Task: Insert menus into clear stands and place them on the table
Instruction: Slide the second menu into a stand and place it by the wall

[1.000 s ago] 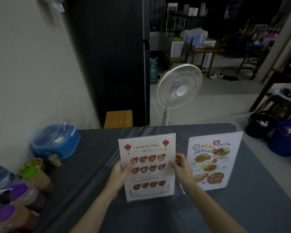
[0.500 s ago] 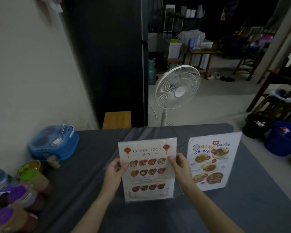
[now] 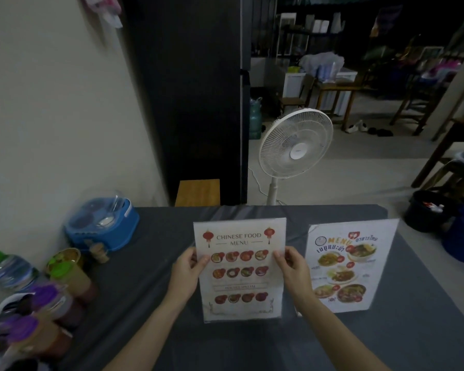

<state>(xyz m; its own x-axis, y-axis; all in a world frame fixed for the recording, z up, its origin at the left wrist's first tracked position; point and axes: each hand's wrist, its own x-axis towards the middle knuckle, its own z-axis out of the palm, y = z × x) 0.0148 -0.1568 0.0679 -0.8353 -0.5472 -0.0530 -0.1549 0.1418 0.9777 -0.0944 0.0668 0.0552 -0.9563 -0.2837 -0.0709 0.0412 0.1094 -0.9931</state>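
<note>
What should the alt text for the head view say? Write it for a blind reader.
Two bare hands, left hand and right hand, hold a Chinese food menu in a clear stand upright on a grey table. A second menu stand stands to its right; a white fan stands behind.

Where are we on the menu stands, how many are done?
Done: the Thai menu stand stands upright on the grey table, hands off it. In hand: the Chinese food menu stand, gripped at its side edges by the left hand and right hand, upright with its base at the tabletop. Left: letting go. No other loose menus or empty stands are in view.
</note>
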